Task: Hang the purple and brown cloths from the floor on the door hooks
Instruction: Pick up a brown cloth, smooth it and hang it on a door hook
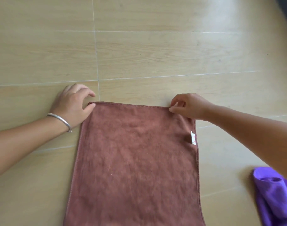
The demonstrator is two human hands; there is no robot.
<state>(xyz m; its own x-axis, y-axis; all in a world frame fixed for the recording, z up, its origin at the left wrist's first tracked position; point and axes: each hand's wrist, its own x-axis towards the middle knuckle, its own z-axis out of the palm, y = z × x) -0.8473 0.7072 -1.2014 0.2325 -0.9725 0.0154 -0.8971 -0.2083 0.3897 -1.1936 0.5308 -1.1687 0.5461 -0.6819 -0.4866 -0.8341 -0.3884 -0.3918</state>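
The brown cloth (136, 160) lies spread flat on the floor (139, 54), its long axis running near to far, the near end cut off by the bottom of the view. Both hands are at its far edge — one at each corner.

The right hand (188, 106) pinches the far-right corner, thumb and forefinger closed on the hem, with the fabric puckered slightly just below the grip. The left hand (72, 103) sits at the far-left corner: its thumb rests on the cloth at the hem while the fingers (90, 94) curl loosely above the floor just beyond the edge. Whether it has truly caught the corner I cannot tell; it looks like a touch rather than a firm pinch. A bracelet (61, 120) circles the left wrist.

A small white label (193, 137) is sewn on the right edge, just nearer than the right hand.

The purple cloth (273, 196) lies crumpled on the floor at the near right, well apart from the brown one and partly hidden under the right forearm — the right hand is the nearer one to it.

The step in hand seems to be lifting the brown cloth by its far corners. No door or hooks are in view, so neither cloth is hung yet.
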